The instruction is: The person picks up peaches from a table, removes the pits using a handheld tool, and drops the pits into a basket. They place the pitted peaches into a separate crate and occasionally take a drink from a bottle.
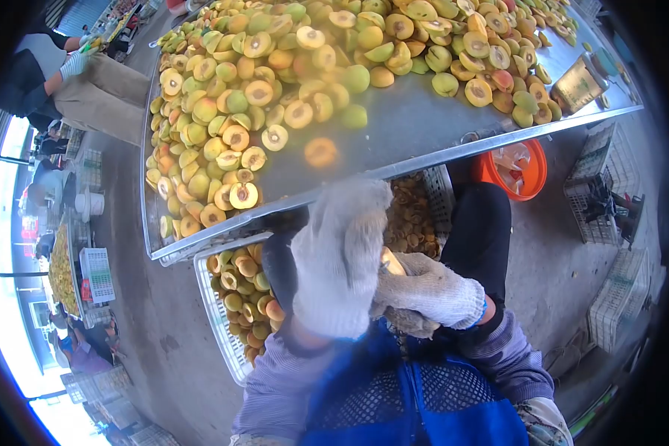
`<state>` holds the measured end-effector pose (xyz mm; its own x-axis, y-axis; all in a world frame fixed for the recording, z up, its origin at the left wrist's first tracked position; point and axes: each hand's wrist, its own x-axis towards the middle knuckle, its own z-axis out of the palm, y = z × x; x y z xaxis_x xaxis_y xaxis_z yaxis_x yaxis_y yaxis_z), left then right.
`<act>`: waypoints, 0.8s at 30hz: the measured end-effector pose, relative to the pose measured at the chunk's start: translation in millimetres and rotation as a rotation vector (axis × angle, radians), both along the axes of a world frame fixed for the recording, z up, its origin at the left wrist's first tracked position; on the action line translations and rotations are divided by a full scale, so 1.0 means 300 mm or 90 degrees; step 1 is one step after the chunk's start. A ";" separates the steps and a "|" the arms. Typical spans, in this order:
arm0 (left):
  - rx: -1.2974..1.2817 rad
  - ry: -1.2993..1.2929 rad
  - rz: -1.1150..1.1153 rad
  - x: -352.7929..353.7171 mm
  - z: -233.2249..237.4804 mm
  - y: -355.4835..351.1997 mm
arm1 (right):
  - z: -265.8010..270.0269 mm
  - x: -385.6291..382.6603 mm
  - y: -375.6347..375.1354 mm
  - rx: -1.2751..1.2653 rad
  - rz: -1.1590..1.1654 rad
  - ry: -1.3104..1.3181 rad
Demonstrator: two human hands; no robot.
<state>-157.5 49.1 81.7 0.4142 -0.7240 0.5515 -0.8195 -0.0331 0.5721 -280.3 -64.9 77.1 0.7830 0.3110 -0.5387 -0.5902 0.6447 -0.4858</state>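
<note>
1. Sheet-metal surface (416, 126) with a raised rim runs slantwise across the upper view; its near strip is bare, dull grey.
2. Halved fruit (230, 111), yellow, green and orange, many pieces cut side up with a dark pit hollow, is heaped over most of the surface, thickest at the left and far sides. One orange piece (321, 152) on the bare strip is blurred.
3. A metal scoop (576, 85) sits at the right end among the fruit.
4. Under the near rim a white crate (215, 312) holds more halves. A second crate (438, 189) just beside it holds darker brown pieces, too blurred to name.
5. An orange bucket (535, 178) stands on the grey concrete floor (149, 312), near wire crates (595, 215) at the right.
6. The left hand (342, 260), in a white knit glove, is raised with its back to the camera and its fingers together. It is blurred, so I cannot tell whether it holds anything.
7. The right hand (431, 293), also gloved, touches the left, fingers curled round a piece of fruit (390, 262). Only a yellow-white edge shows between the gloves, above blue mesh (424, 401) at the lap.
8. Another person's gloved hand (74, 65) shows at the upper left; bright daylight lines the left edge.
9. A white scale (97, 275) stands at the left; its keypad and any lettering are too small to read.
</note>
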 end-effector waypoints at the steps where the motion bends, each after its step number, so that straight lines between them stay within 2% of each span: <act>1: -0.009 -0.001 -0.025 0.003 -0.009 -0.008 | 0.002 -0.005 -0.005 -0.004 0.002 0.007; 2: -0.016 -0.004 -0.047 0.010 -0.018 -0.012 | 0.003 -0.009 -0.008 -0.007 0.008 0.012; 5: 0.053 0.191 -0.087 0.048 -0.026 -0.024 | -0.011 -0.018 -0.014 0.014 -0.025 0.043; 7: 0.205 0.692 -0.054 0.032 0.052 -0.029 | -0.083 -0.043 0.012 0.024 -0.067 0.006; 10: 0.085 0.353 -0.057 0.010 -0.002 -0.029 | -0.098 -0.056 0.021 0.060 -0.106 0.001; 12: 0.029 0.299 -0.065 -0.001 -0.016 -0.019 | -0.094 -0.062 0.028 0.077 -0.120 -0.004; 13: 0.013 0.354 -0.065 -0.004 -0.013 -0.013 | -0.092 -0.063 0.031 0.080 -0.123 -0.009; 15: -0.015 0.574 -0.060 -0.025 0.020 0.004 | -0.087 -0.057 0.031 0.069 -0.110 -0.025; 16: -0.025 0.736 -0.051 -0.044 0.069 0.017 | -0.116 -0.066 0.016 0.135 -0.045 -0.069; 17: -0.034 0.897 -0.040 -0.053 0.093 0.024 | -0.113 -0.067 0.021 0.134 -0.052 -0.049; 18: -0.006 0.858 -0.016 -0.054 0.072 0.029 | -0.107 -0.066 0.037 0.134 -0.056 -0.027; 21: 0.066 0.488 -0.010 -0.031 0.043 0.027 | -0.097 -0.059 0.047 0.199 -0.060 -0.049; 24: 0.091 0.468 -0.024 -0.020 0.051 0.012 | -0.123 -0.067 0.058 0.220 -0.079 -0.051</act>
